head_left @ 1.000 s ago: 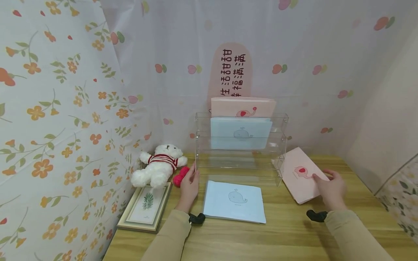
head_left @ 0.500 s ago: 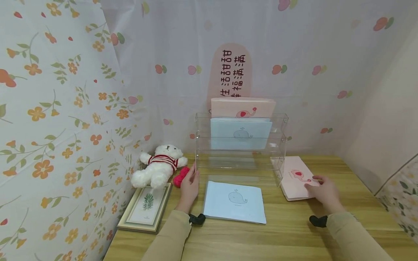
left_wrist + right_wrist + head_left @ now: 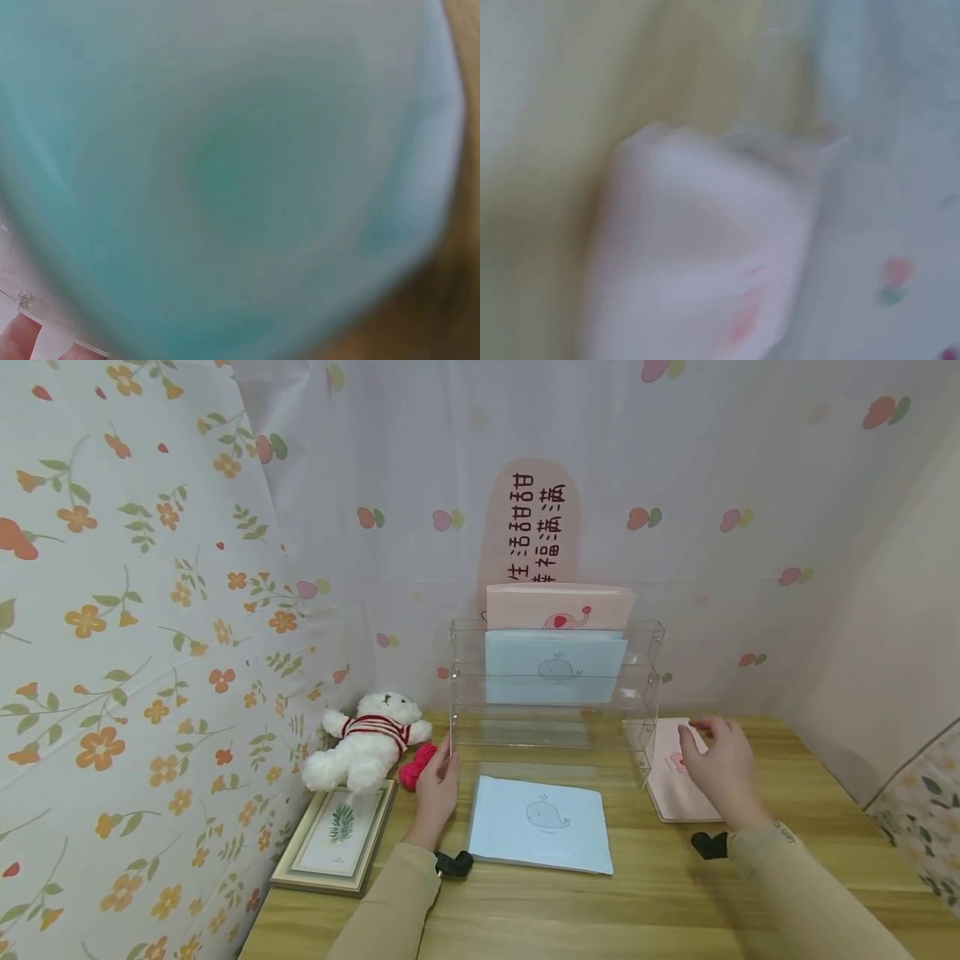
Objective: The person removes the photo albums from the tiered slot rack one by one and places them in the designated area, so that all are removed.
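Observation:
A clear tiered acrylic rack (image 3: 540,768) stands on the table. My left hand (image 3: 437,795) holds its left side edge; in the left wrist view a blurred blue-green shape hides most of the scene, with fingertips (image 3: 16,339) low at left. A pink booklet with a red elephant (image 3: 681,800) lies flat beside the rack's right side. Over that booklet's far right part hovers my right hand (image 3: 726,775), thumb and fingers apart, gripping nothing. The right wrist view is blurred but shows the pink booklet (image 3: 697,217). In front of the rack lies a blue whale booklet (image 3: 540,827).
The rack's upper tiers bear a pink elephant booklet (image 3: 517,604) and a blue whale booklet (image 3: 517,670). At left are a white teddy bear (image 3: 367,752), a red knitted-looking item (image 3: 417,767) and a plant picture frame (image 3: 333,843). A patterned curtain (image 3: 420,485) backs the wooden table (image 3: 540,914).
The pink booklet has swung straighter and settled flat against the rack's right side. My right hand has released it and moved up toward its far end. The left hand stays put.

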`<state>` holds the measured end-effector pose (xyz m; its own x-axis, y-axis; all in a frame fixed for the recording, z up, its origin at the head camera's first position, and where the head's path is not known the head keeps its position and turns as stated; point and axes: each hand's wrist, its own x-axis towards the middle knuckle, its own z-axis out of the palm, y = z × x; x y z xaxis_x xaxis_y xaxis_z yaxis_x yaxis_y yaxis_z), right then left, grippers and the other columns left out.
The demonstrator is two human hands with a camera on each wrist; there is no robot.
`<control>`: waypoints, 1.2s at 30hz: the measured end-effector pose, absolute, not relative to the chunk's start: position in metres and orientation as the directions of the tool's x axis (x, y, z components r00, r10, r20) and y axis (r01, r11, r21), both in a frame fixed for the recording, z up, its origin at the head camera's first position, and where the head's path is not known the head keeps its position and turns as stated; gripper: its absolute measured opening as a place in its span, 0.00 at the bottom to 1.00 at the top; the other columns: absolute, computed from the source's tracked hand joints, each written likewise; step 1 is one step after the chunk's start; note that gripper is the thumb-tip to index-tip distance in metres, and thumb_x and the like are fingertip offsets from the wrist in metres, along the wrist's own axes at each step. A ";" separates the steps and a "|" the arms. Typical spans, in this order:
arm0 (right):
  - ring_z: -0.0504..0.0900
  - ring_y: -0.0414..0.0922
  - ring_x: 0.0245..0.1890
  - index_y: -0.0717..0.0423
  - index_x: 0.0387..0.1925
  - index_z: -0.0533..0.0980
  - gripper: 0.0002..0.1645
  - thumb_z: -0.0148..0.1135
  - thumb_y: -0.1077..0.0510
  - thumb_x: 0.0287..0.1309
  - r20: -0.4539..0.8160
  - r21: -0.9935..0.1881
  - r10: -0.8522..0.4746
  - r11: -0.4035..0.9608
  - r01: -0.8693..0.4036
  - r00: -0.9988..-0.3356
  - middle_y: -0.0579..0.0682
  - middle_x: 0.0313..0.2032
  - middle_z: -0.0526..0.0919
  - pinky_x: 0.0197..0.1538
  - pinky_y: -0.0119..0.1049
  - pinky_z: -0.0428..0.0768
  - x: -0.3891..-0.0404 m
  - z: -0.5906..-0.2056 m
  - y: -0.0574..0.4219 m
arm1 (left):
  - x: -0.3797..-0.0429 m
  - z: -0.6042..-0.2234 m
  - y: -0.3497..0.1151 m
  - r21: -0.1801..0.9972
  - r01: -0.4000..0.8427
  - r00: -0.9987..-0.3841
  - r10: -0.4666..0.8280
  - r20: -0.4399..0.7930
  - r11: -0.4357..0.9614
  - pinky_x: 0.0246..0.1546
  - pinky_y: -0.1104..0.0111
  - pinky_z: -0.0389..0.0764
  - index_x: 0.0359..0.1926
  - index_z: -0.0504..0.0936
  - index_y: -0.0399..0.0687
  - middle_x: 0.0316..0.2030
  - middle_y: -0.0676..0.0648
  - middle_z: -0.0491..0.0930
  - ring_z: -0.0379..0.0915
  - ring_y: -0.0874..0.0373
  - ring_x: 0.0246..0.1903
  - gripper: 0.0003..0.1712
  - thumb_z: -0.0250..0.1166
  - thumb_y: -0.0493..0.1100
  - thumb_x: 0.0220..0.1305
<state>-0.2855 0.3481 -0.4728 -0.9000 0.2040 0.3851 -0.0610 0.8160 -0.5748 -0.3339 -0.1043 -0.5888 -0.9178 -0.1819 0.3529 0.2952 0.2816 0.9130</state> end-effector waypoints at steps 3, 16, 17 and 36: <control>0.82 0.63 0.56 0.67 0.58 0.81 0.23 0.59 0.49 0.81 0.509 -0.600 0.174 0.774 -0.202 -0.843 0.66 0.55 0.83 0.56 0.43 0.79 -0.294 -0.447 0.323 | -0.335 -0.590 -0.103 0.906 0.307 -0.908 -0.195 0.371 0.293 0.56 0.57 0.90 0.77 0.79 0.55 0.67 0.36 0.86 0.88 0.39 0.60 0.27 0.65 0.45 0.82; 0.76 0.68 0.72 0.66 0.77 0.65 0.44 0.69 0.45 0.75 0.401 -0.687 0.071 0.683 -0.248 -0.913 0.69 0.73 0.74 0.76 0.65 0.76 -0.336 -0.367 0.244 | -0.332 -0.583 -0.102 0.914 0.264 -0.917 -0.214 0.336 0.307 0.59 0.51 0.90 0.78 0.78 0.62 0.71 0.41 0.83 0.87 0.36 0.61 0.29 0.65 0.43 0.81; 0.76 0.69 0.72 0.67 0.77 0.64 0.45 0.70 0.45 0.75 0.393 -0.693 0.080 0.680 -0.238 -0.916 0.69 0.73 0.73 0.76 0.65 0.76 -0.339 -0.365 0.243 | -0.332 -0.584 -0.102 0.916 0.262 -0.917 -0.217 0.334 0.303 0.59 0.52 0.90 0.78 0.78 0.63 0.71 0.42 0.83 0.87 0.37 0.61 0.29 0.66 0.43 0.81; 0.76 0.66 0.67 0.60 0.82 0.60 0.52 0.75 0.43 0.70 0.272 -0.789 0.128 0.597 -0.145 -0.954 0.69 0.73 0.71 0.71 0.63 0.79 -0.357 -0.346 0.236 | -0.331 -0.586 -0.101 0.914 0.281 -0.919 -0.195 0.344 0.292 0.58 0.48 0.89 0.79 0.77 0.62 0.72 0.38 0.82 0.87 0.35 0.61 0.28 0.65 0.45 0.82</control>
